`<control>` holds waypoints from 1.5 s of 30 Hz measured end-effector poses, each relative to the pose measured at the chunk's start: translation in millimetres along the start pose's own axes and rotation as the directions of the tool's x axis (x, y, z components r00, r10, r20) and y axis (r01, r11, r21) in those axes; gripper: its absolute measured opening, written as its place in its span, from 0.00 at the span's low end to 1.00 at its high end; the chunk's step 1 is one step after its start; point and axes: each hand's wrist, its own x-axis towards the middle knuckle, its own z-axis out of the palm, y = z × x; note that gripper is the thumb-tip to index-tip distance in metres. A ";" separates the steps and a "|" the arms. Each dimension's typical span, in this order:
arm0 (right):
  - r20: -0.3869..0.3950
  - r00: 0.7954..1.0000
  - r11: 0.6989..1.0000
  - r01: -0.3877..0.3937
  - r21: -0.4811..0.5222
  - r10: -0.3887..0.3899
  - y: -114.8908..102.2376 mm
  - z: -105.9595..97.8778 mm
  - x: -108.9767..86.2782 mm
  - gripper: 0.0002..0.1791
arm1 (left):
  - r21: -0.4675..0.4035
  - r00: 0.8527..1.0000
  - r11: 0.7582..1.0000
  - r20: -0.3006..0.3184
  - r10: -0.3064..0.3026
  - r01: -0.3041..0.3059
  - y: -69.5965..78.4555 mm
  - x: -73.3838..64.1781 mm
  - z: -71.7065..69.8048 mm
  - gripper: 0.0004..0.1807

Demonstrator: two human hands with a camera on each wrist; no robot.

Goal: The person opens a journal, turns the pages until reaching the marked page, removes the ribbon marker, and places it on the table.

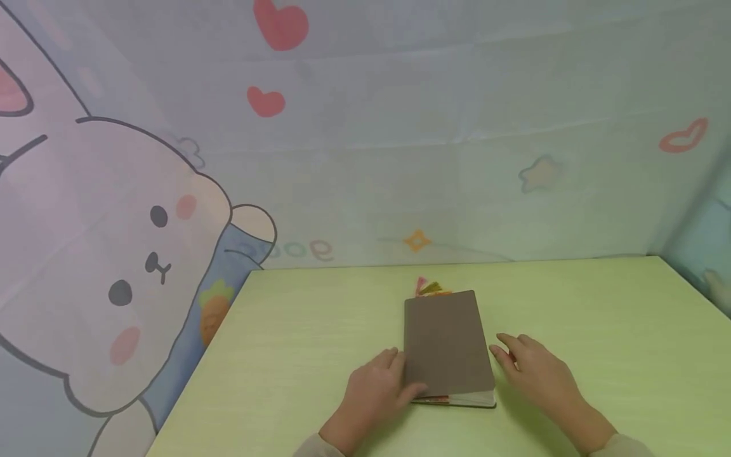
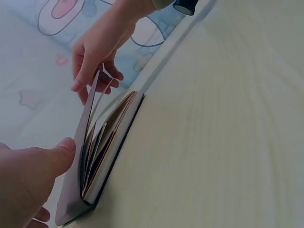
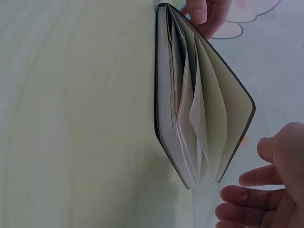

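Observation:
A notebook point(image 1: 448, 346) with a grey-brown cover lies on the table, its spine toward my left hand. The cover stands partly raised, and loose pages point(image 3: 192, 104) fan out beneath it. Pink and olive tassels point(image 1: 431, 287) stick out past its far edge. My left hand point(image 1: 374, 387) is at the spine side, its thumb point(image 2: 61, 152) resting against the cover near the lower corner and its fingers beside the spine. My right hand point(image 1: 537, 374) hovers just off the opposite edge with relaxed fingers and holds nothing. The cover's raised edge point(image 3: 237, 137) is close to those fingertips.
The pale yellow-green table point(image 1: 308, 317) runs back to a hanging cloth point(image 1: 400, 158) printed with hearts. A large printed rabbit point(image 1: 131, 254) covers the cloth on the left. Another cloth panel point(image 1: 708, 254) borders the table's right side.

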 end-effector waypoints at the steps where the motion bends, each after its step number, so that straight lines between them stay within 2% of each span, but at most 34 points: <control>1: 0.014 1.000 1.000 -0.003 -0.002 0.003 -1.4 0.6 0.4 0.23 | -0.011 1.000 1.000 0.019 -0.002 0.003 1.0 -0.3 -0.1 0.35; 6: 0.071 0.997 1.000 -0.002 -0.002 0.002 -8.2 3.3 2.1 0.27 | -0.057 0.996 0.998 0.085 -0.009 0.014 7.0 1.2 -1.7 0.41; 9: 0.076 0.997 1.000 0.006 -0.016 -0.004 -11.2 5.2 2.8 0.27 | -0.062 0.997 0.998 0.082 0.006 -0.001 10.5 2.2 -1.0 0.41; 16: 0.071 0.997 0.999 0.015 -0.032 -0.012 -18.4 6.0 1.0 0.28 | -0.059 0.998 0.997 0.040 0.048 -0.045 14.6 1.7 3.1 0.39; 23: -0.012 0.998 0.998 0.062 -0.029 -0.062 -21.7 5.5 2.3 0.22 | -0.060 0.998 0.997 -0.042 0.053 -0.055 16.8 -0.7 5.3 0.37; 34: -0.081 0.994 0.997 0.078 0.019 -0.076 -17.2 3.3 1.8 0.19 | -0.061 0.988 0.995 -0.136 0.075 -0.084 11.5 0.1 1.3 0.33; 39: -0.047 0.996 0.997 0.079 -0.008 -0.079 -16.6 2.5 -0.3 0.21 | -0.097 0.971 0.988 -0.217 0.097 -0.121 7.8 0.4 -1.3 0.37; 45: 0.037 0.995 0.993 0.095 -0.074 -0.093 -11.5 8.2 -3.5 0.25 | -0.072 0.969 0.992 -0.232 0.087 -0.106 3.5 -0.7 -3.8 0.45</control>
